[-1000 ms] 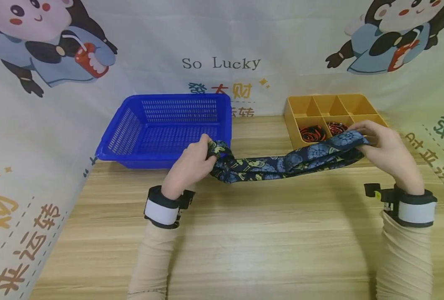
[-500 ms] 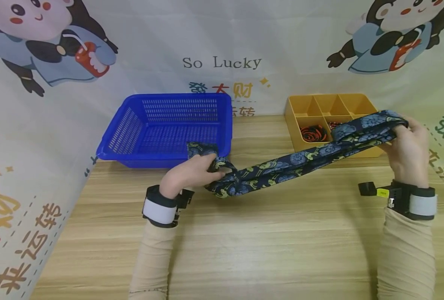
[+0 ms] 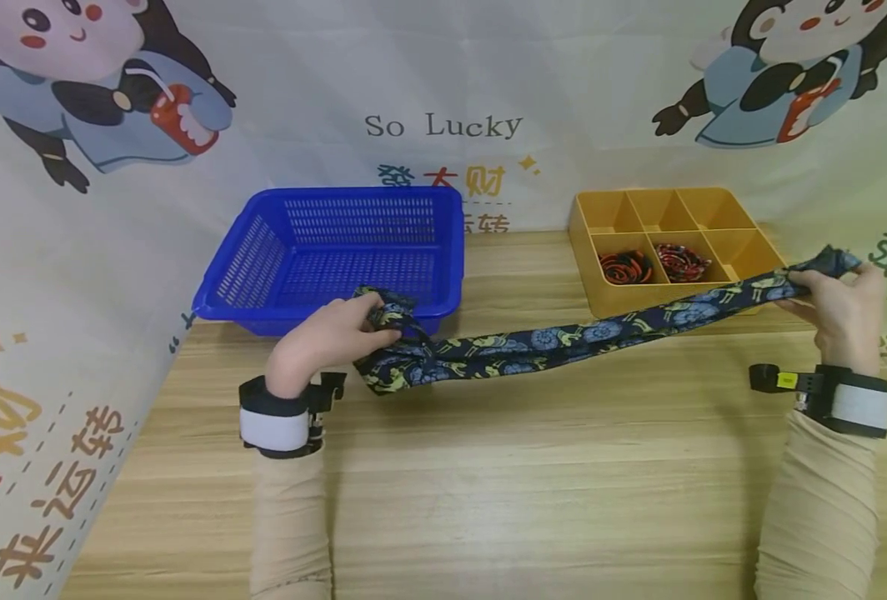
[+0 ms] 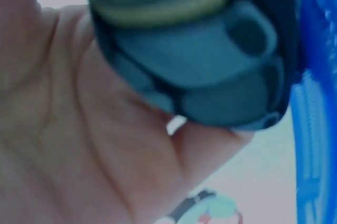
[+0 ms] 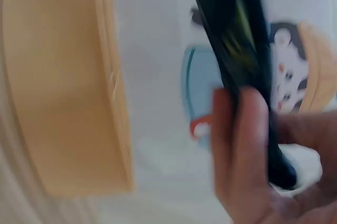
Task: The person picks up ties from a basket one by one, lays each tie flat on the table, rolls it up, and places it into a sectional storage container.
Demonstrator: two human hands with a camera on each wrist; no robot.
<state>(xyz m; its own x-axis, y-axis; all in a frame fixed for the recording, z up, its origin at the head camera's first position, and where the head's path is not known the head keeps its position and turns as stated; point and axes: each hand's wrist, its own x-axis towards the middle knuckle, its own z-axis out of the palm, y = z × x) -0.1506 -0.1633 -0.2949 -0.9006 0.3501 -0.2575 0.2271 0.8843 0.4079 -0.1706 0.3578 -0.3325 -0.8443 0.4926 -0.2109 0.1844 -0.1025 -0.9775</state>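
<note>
A long, narrow dark blue scarf (image 3: 593, 333) with blue flowers and yellow figures stretches between both hands above the table, sloping up to the right. My left hand (image 3: 327, 333) grips its bunched, looped end by the blue basket's front edge. In the left wrist view the scarf (image 4: 195, 55) lies close against the palm, and the fingertips are partly hidden. At the other end my right hand (image 3: 849, 312) pinches the cloth to the right of the yellow box. The right wrist view has the scarf (image 5: 237, 34) passing between thumb and fingers, somewhat blurred.
A blue perforated basket (image 3: 353, 315) stands at the back left. The yellow divided box (image 3: 642, 297) at the back right holds an orange-and-black coil (image 3: 627, 267) and a red patterned coil (image 3: 682, 262) in neighbouring compartments. A printed cloth backdrop (image 3: 443, 67) closes off the rear.
Both hands have moved apart, left hand leftward and right hand rightward. The scarf's doubled right part has opened out into a longer, tauter strip, uncovering the red coil.
</note>
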